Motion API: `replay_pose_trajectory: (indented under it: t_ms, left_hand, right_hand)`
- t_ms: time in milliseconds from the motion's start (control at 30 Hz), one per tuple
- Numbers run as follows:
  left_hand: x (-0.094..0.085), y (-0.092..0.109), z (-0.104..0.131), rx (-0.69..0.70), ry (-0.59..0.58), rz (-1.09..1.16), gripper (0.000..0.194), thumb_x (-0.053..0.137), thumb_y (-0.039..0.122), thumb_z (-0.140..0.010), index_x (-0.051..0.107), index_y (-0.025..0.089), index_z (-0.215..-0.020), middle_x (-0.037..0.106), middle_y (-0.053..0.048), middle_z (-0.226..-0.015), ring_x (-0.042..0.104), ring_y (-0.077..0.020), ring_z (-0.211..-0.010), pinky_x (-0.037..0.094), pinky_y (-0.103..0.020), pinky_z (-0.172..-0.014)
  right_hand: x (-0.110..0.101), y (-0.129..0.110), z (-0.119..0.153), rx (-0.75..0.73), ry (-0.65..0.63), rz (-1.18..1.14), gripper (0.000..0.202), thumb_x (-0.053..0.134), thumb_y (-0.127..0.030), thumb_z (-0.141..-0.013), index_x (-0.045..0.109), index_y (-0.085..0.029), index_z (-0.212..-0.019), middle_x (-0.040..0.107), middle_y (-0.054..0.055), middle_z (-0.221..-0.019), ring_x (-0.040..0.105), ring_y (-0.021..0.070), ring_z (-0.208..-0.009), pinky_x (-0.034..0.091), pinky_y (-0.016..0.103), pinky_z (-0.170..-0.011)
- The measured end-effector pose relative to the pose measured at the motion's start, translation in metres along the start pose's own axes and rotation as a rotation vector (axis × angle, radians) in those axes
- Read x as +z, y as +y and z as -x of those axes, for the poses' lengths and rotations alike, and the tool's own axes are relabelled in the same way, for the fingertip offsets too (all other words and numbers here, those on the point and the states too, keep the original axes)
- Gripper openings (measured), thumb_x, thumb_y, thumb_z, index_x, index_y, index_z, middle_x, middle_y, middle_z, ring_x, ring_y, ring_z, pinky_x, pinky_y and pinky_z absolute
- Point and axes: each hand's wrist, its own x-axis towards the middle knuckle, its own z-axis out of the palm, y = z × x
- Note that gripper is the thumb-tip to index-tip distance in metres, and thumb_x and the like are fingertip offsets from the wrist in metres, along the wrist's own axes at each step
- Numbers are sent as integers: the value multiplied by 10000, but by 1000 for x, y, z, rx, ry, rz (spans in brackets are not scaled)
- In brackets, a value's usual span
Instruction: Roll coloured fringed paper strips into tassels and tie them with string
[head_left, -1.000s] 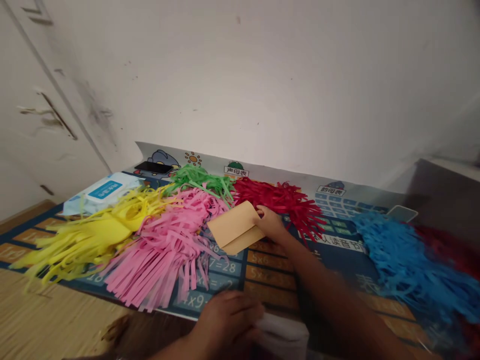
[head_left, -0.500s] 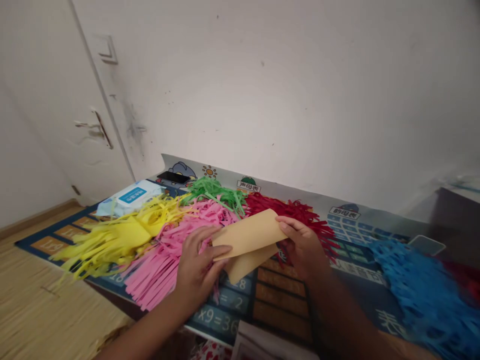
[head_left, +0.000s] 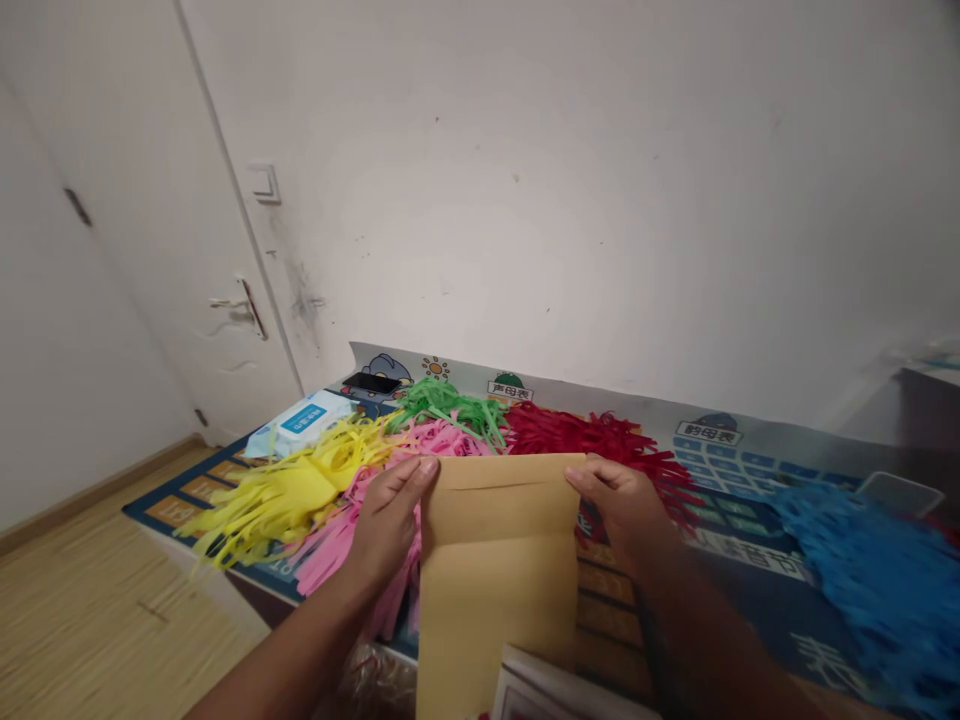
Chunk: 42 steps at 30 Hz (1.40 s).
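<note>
A sheet of tan paper (head_left: 495, 580), creased across near its top, hangs down in front of me between both hands. My left hand (head_left: 394, 510) pinches its upper left corner between thumb and fingers. At the upper right corner, my right hand (head_left: 619, 500) grips it the same way. Behind the sheet lie fringed paper strips: a pink bunch (head_left: 334, 565) partly hidden by my left hand and the sheet, a yellow bunch (head_left: 289, 490) at left, a green bunch (head_left: 446, 408) farther back, and a red bunch (head_left: 600, 440) behind my right hand.
A printed mat (head_left: 720, 560) covers the table, its back edge curling against the wall. Blue strips (head_left: 862, 590) lie at right beside a clear plastic piece (head_left: 900, 494). A wipes pack (head_left: 300, 425) and a black phone (head_left: 372, 384) sit back left. A whitish box-like object (head_left: 555, 690) is at the near edge.
The tan paper was folded over and tilted; now it is unfolded and hangs straight down, held by its top corners. My left hand has moved to the upper left corner. The view has shifted.
</note>
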Motion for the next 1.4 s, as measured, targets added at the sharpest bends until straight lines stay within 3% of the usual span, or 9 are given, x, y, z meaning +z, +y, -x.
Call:
replay_pose_trajectory:
  t_ms: [200,267,333,467,567,667,767,1067,1400]
  left_hand:
    - [9,9,23,548,250,-507,328,542,337,-900,616,238,-1203,638,-79,-1150,536,-272,-1159,397,-430,-1018]
    - [23,9,40,707,55,-567,538,637,398,-842,503,266,-1346,548,-108,-1334,480,-307,-1257,388,-464,-1049]
    - [36,7,49,651,-100,-459,743,664,507,-804,378,249,-1440,492,-140,-1408,457,-334,-1296,429,-467,-1027]
    - [45,11,36,231,19,-125,453,509,496,-916,571,197,-1251,633,-119,-1235,605,-275,-1125,514,-369,-905]
    - [36,21,17,64,-3,57,428,542,490,-899,596,187,-1197,682,-92,-1118,653,-239,-977,533,-309,-794]
    - [30,28,10,-5,-60,129,510,596,496,-863,532,187,-1264,692,-82,-1069,670,-221,-881,531,-272,-689]
    - [30,27,10,0,-58,108,514,582,504,-867,529,181,-1264,685,-88,-1084,666,-229,-914,530,-277,-698]
    - [33,16,4,204,81,-234,351,535,448,-899,640,223,-1146,613,-73,-1273,558,-247,-1162,451,-341,-939]
    - [36,15,-1,-112,42,206,755,679,487,-785,353,181,-1395,636,43,-647,619,-142,-585,485,-232,-579]
  right_hand:
    - [13,-17,18,-318,397,386,294,622,-381,-813,598,-198,-584,530,-5,-613,481,146,-567,374,264,-543]
    - [30,-24,30,-525,437,547,248,583,-300,-860,608,-213,-629,542,-5,-612,495,145,-558,385,259,-538]
    - [48,-29,43,-734,252,604,157,534,-231,-889,677,-214,-828,622,24,-701,567,161,-620,441,258,-573]
    - [55,-33,54,-885,-141,642,299,507,-165,-899,628,-228,-1165,695,60,-951,644,180,-826,513,270,-724]
    - [32,-31,47,-810,165,694,223,562,-207,-881,658,-263,-1074,676,48,-919,618,206,-851,497,321,-777]
    - [7,-26,33,-475,487,554,377,651,-361,-805,617,-217,-1151,622,99,-1061,590,245,-891,491,371,-765]
    - [-3,-18,25,-212,351,300,506,669,-448,-772,570,-192,-1197,630,74,-941,602,223,-811,491,334,-708]
    - [-2,-28,38,30,335,202,666,703,-533,-721,571,-137,-1240,568,-37,-541,545,171,-524,416,248,-484]
    - [-8,-22,40,-41,471,370,515,663,-460,-738,688,-232,-1198,748,51,-892,684,272,-798,499,279,-531]
